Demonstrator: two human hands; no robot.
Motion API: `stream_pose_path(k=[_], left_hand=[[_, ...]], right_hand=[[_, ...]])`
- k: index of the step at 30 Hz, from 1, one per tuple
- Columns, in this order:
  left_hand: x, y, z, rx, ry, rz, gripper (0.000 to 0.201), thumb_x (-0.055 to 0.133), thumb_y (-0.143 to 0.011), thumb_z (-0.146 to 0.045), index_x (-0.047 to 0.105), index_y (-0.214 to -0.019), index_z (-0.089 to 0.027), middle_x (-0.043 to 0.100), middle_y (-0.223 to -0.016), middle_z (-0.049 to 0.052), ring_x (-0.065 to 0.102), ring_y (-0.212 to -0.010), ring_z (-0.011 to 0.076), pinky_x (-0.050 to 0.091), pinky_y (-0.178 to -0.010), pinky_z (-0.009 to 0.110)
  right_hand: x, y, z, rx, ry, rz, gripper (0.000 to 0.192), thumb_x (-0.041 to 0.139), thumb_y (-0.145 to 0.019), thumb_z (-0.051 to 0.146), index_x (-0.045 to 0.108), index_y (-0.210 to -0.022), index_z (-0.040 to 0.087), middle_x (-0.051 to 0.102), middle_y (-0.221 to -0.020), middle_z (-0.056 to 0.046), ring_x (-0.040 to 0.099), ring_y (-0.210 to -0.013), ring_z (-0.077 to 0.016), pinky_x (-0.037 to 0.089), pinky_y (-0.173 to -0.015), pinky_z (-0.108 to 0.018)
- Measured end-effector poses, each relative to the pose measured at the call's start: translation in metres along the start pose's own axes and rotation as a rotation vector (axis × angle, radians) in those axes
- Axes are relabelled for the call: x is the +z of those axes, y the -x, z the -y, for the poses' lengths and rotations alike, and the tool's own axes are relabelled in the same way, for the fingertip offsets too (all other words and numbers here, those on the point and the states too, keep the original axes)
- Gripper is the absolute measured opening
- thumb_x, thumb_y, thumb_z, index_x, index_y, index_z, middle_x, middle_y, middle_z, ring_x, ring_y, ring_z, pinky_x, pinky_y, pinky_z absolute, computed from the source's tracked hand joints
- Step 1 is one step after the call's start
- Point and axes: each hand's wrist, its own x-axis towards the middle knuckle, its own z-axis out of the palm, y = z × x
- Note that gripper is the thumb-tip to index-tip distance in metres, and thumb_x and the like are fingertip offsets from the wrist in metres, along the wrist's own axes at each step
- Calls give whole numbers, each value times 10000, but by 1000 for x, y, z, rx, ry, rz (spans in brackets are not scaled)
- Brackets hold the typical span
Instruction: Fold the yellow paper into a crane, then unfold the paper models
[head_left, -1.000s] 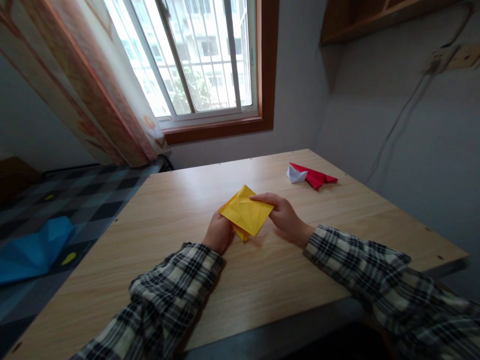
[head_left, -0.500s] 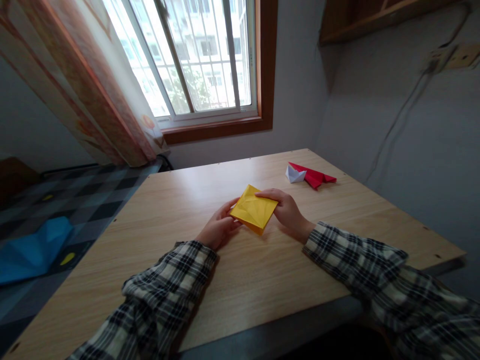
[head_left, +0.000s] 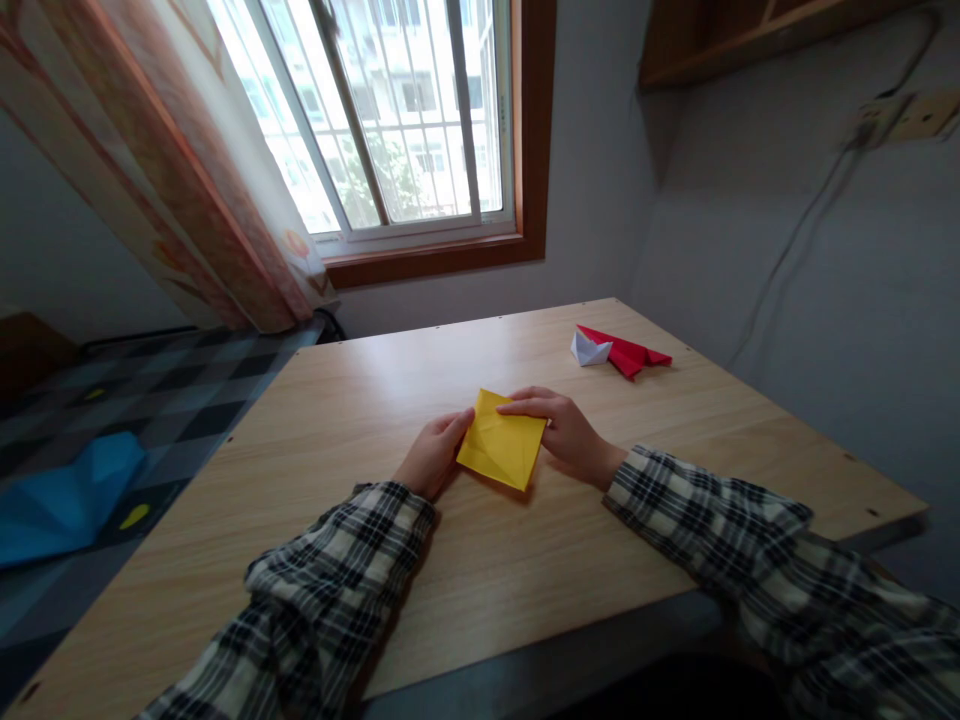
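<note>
A square of folded yellow paper (head_left: pixel 501 446) with creases across its face is held between my two hands, just over the wooden table (head_left: pixel 450 590). My left hand (head_left: pixel 435 452) grips its left edge, thumb on the upper face and the other fingers mostly hidden. On the far right side, my right hand (head_left: pixel 566 432) pinches the paper, its fingers laid across the top face near the back edge; the thumb is hidden.
Toward the table's back right lie a small white paper boat (head_left: pixel 590 348) and a red paper plane (head_left: pixel 634 352), touching or nearly so. Blue folded paper (head_left: pixel 75 495) rests on the checked cloth (head_left: pixel 225 400) at left. A window (head_left: pixel 397 120) is behind the table.
The yellow paper has come lower and nearer to me, turned slightly, and its open lower layer no longer shows. My left thumb now presses on its upper face.
</note>
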Motion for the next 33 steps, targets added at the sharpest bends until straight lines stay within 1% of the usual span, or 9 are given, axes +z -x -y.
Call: stream_pose_path(k=[6,15,21,25,28,30,33], left_hand=[[0,1,-2,0,-9,-1,459,798,-753,-508,762,-957,-98,779,-944,134,715,-798,232,558,-751,318],[0,0,-2,-13,-34,-17,432,808,-727,-502,767,-919,-117,776,-922,124,710,-796,236,549,-755,329],[-1,0,1,-18,-11,-16,405,825,-711,-476,762,-891,-119,769,-888,117,700,-759,212,546,-719,302],[0,2,2,-12,-41,-105,394,834,-690,-460,748,-871,-121,756,-830,95,682,-727,191,525,-657,268],[1,3,1,31,-98,-168,369,815,-704,-466,732,-846,-136,740,-787,69,662,-690,183,506,-611,260],[-1,3,0,72,-133,-200,362,797,-716,-479,725,-838,-147,729,-767,55,655,-676,185,500,-598,263],[-4,1,0,136,-181,-266,382,782,-720,-510,719,-840,-154,719,-762,41,643,-664,182,491,-583,259]], right_hand=[[0,0,-2,-1,-10,4,355,594,-888,76,765,-1118,286,705,-1153,-57,657,-1071,-193,558,-930,-377],[0,0,-3,-3,-25,-2,374,599,-873,52,770,-1113,282,706,-1143,-57,656,-1061,-192,558,-919,-363],[0,0,-2,12,-23,-8,371,599,-849,36,782,-1075,267,710,-1130,-60,657,-1053,-192,553,-921,-363],[0,-1,-3,35,-18,2,392,576,-824,10,789,-1041,257,713,-1132,-59,658,-1053,-191,542,-940,-370],[0,-1,-3,51,-11,17,444,529,-804,-20,785,-1045,252,717,-1138,-57,655,-1068,-188,528,-969,-382],[1,-1,-1,67,-22,38,469,512,-798,-20,770,-1089,241,719,-1143,-64,654,-1077,-189,529,-966,-383],[1,-2,1,103,-75,80,460,525,-822,33,725,-1195,214,705,-1196,-91,653,-1097,-201,549,-926,-379]])
